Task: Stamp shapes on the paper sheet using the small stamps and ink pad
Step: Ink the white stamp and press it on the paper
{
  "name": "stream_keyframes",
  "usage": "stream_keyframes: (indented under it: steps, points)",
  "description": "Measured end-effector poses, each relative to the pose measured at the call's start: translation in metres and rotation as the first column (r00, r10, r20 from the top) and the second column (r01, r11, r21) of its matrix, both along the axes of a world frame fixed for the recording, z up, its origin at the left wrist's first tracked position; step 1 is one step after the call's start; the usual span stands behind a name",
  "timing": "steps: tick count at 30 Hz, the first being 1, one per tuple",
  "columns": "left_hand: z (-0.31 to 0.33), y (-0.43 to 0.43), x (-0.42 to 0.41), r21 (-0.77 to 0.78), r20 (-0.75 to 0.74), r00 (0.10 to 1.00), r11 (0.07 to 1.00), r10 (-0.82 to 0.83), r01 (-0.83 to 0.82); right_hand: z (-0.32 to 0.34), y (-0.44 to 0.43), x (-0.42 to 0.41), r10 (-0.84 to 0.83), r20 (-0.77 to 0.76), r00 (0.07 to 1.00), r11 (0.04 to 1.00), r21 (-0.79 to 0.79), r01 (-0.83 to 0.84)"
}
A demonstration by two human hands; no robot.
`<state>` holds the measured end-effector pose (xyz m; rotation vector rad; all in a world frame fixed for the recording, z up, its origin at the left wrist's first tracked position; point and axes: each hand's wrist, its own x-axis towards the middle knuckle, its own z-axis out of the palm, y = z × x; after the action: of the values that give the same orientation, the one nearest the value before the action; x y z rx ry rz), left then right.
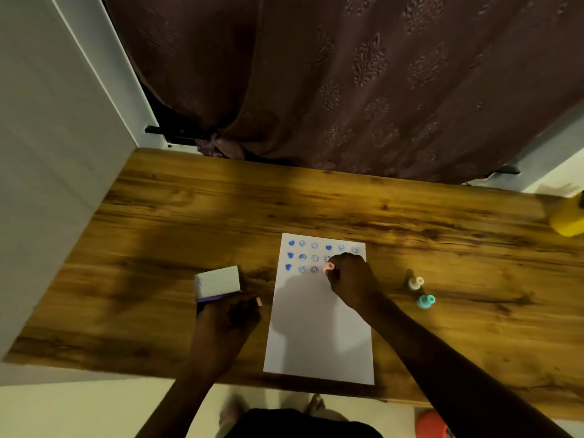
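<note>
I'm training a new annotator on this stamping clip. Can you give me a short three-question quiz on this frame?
1. True or false: the right hand presses a pink stamp on the paper sheet.
2. Which side of the sheet is the ink pad on? A) left B) right C) on top of it
3. How many loose stamps stand on the table to the right of the sheet?

Key: 1 true. 2 A; the left hand rests at it. 3 two: a cream stamp and a teal stamp.
</note>
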<state>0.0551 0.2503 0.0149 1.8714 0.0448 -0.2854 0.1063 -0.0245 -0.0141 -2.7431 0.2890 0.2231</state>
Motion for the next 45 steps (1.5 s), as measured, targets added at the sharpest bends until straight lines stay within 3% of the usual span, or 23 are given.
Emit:
stream_keyframes:
  steps: [6,9,17,21,24,27,28,31,33,35,45]
  points:
    - [-0.003,-0.002,0.004,0.017,-0.010,1.000,1.000,-0.011,0.012,-0.010,0.007,0.003,-0.045,-0.027,0.999,0.997,-0.060,0.043]
    - [-0.003,-0.005,0.004,-0.053,-0.036,0.999,0.999,0.012,-0.014,-0.011,0.008,0.004,-0.061,-0.025,0.998,0.995,-0.075,0.059]
    - [0.009,-0.006,-0.003,0.032,0.022,1.000,0.999,-0.019,0.018,-0.003,0.004,0.008,-0.021,-0.001,1.000,0.997,-0.075,0.021]
    - [0.016,-0.005,-0.006,0.136,0.084,0.996,0.991,-0.026,0.014,0.010,-0.004,0.011,0.005,-0.037,0.999,1.000,-0.002,-0.005]
    - [0.017,-0.004,-0.009,0.114,0.058,0.997,0.993,-0.041,0.035,0.027,-0.013,0.006,-0.060,0.057,0.997,0.983,0.178,0.049]
    - [0.019,-0.009,-0.011,0.081,0.046,0.998,0.996,-0.039,0.035,0.054,-0.024,-0.001,-0.179,0.112,0.977,0.918,0.376,0.125]
    - [0.019,-0.012,-0.011,0.076,0.034,0.998,0.996,-0.048,0.045,0.063,-0.026,-0.006,-0.232,0.094,0.968,0.858,0.489,0.159]
    - [0.020,-0.028,-0.014,0.106,0.041,0.996,0.992,-0.080,0.075,0.083,-0.025,-0.028,-0.308,-0.015,0.951,0.555,0.810,0.192]
    - [0.022,-0.038,-0.016,0.095,0.052,0.995,0.992,-0.087,0.082,0.088,-0.021,-0.048,-0.278,-0.068,0.958,0.410,0.893,0.183]
    - [0.026,-0.049,-0.016,0.055,0.038,0.995,0.994,-0.095,0.093,0.090,-0.016,-0.069,-0.258,-0.112,0.960,0.334,0.922,0.197]
    - [0.036,-0.086,-0.022,-0.107,0.081,0.968,0.963,-0.238,0.246,0.082,-0.006,-0.124,-0.193,-0.083,0.978,0.403,0.902,0.156]
